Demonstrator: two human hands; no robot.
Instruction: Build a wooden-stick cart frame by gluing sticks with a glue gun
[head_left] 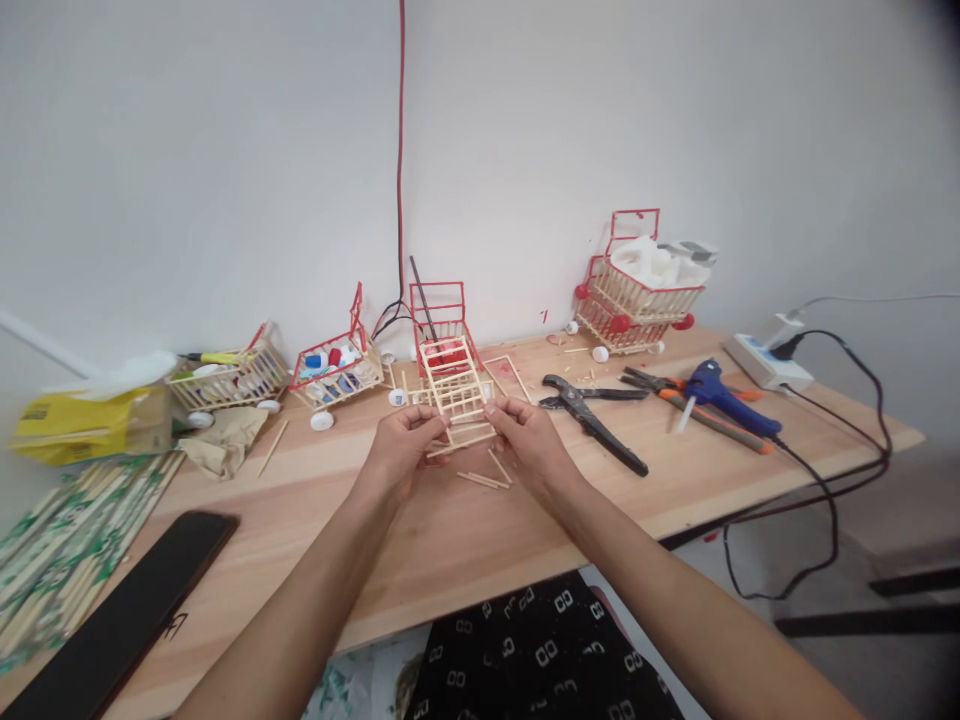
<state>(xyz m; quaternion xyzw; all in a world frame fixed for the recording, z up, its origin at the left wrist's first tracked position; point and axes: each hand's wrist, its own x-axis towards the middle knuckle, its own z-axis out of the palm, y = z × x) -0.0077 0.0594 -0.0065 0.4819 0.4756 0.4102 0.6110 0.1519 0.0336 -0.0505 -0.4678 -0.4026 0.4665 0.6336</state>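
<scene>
Between my two hands is a small frame of pale wooden sticks (458,379), with several crosswise rungs, held tilted above the table. My left hand (406,440) pinches its lower left side, and my right hand (528,432) pinches the lower right side. A few short loose sticks (484,481) lie on the wood just below the frame. Behind it stands a miniature stick cart with a red-edged frame (437,288), partly hidden by what I hold. A thin rectangular stick outline (512,372) rests on the table beyond my right hand.
Black cutters (592,420), pliers (729,428) and a blue glue gun (724,398) lie right, near a power strip (768,360). Filled miniature carts (337,375) line the wall, with a double-tier one (637,300). Left are a phone (135,610) and wrapped chopsticks (82,550).
</scene>
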